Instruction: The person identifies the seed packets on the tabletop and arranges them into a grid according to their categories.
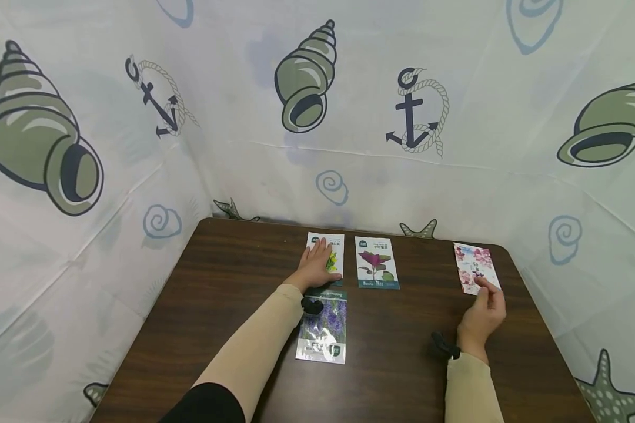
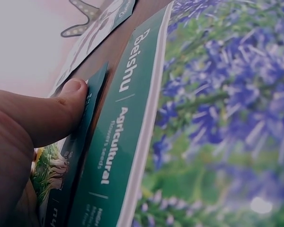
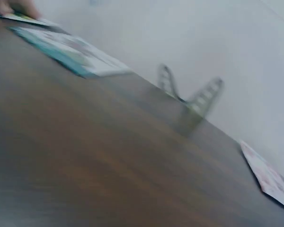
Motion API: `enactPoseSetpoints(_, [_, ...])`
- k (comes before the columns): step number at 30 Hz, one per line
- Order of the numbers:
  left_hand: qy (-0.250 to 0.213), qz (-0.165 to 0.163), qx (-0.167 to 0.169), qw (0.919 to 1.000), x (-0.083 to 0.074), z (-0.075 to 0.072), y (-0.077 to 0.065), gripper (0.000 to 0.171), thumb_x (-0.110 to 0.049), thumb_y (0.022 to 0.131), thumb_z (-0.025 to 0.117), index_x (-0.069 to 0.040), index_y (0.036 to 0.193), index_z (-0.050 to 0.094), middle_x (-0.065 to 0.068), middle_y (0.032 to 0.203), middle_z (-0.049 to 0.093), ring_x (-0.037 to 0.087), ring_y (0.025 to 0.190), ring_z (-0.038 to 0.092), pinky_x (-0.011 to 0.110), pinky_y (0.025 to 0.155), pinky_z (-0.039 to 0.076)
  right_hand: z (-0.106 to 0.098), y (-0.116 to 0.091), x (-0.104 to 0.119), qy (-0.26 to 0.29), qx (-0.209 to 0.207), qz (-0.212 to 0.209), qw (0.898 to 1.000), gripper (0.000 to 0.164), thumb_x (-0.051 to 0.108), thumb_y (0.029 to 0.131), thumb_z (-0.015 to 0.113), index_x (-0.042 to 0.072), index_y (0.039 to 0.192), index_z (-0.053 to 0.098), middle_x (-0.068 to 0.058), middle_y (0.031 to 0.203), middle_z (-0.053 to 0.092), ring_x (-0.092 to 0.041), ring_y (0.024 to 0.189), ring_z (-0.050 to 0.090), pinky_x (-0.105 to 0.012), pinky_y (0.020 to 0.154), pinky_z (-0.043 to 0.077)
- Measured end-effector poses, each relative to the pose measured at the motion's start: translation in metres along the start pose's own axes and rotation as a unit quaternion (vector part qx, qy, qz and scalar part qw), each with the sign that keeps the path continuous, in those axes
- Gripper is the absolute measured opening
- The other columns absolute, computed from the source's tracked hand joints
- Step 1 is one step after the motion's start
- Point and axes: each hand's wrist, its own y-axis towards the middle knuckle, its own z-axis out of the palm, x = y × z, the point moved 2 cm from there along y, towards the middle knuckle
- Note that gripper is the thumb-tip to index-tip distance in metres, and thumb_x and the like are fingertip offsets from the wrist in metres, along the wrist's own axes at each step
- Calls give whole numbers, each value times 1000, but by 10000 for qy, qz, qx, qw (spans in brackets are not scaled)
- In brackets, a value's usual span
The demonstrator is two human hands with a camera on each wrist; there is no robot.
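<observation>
My left hand (image 1: 314, 267) lies with spread fingers over a seed packet with yellow flowers (image 1: 338, 245), partly hiding it. In the left wrist view, the thumb (image 2: 68, 104) rests on that packet's dark green edge. Just below it on the table lies a purple-flowered seed packet (image 1: 325, 332), its green band reading "Beishu Agricultural". My right hand (image 1: 484, 317) is at the right, its loosely bent fingertips overlapping the lower edge of a pink-blossom packet (image 1: 475, 261). The right wrist view is blurred and shows this packet (image 3: 270, 182) flat, with the right hand out of frame.
A seed packet with a magenta flower (image 1: 377, 263) lies right of the yellow-flowered one. All the packets are on a dark brown wooden table (image 1: 402, 352). White cloth (image 1: 243, 106) printed with shells, anchors and starfish hangs behind the table and along its sides.
</observation>
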Motion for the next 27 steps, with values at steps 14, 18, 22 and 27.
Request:
enactPoseSetpoints(14, [49, 136, -111, 9998, -3, -2, -4, 110, -59, 100, 73, -12, 177, 9, 10, 185, -10, 27, 172, -13, 54, 138, -11, 8, 49, -3, -675, -275, 695, 9949, 44, 15, 112, 52, 16, 155, 57, -8, 155, 58, -26, 152, 46, -31, 124, 36])
enactPoseSetpoints(18, [85, 105, -159, 9998, 1, 0, 0, 110, -59, 100, 73, -14, 177, 9, 9, 185, -10, 25, 172, -13, 53, 139, -11, 6, 58, -19, -1072, 98, 952, 9896, 50, 21, 113, 51, 15, 163, 51, -12, 168, 49, -19, 158, 41, -29, 132, 30])
enactPoseSetpoints(22, [81, 95, -140, 9998, 3, 1, 1, 110, -58, 100, 74, -13, 177, 10, 9, 185, -10, 26, 172, -13, 53, 139, -11, 4, 61, -27, -1497, 241, 941, 9839, 50, 23, 113, 51, 13, 162, 53, -9, 168, 50, -14, 160, 38, -28, 135, 23])
enactPoseSetpoints(27, [92, 97, -95, 9999, 1, 2, -1, 111, -59, 100, 74, -14, 177, 9, 10, 185, -9, 27, 172, -12, 54, 139, -10, 2, 58, -27, -1746, 296, 886, 9802, 49, 26, 113, 52, 11, 159, 57, -8, 166, 53, -18, 160, 40, -31, 136, 23])
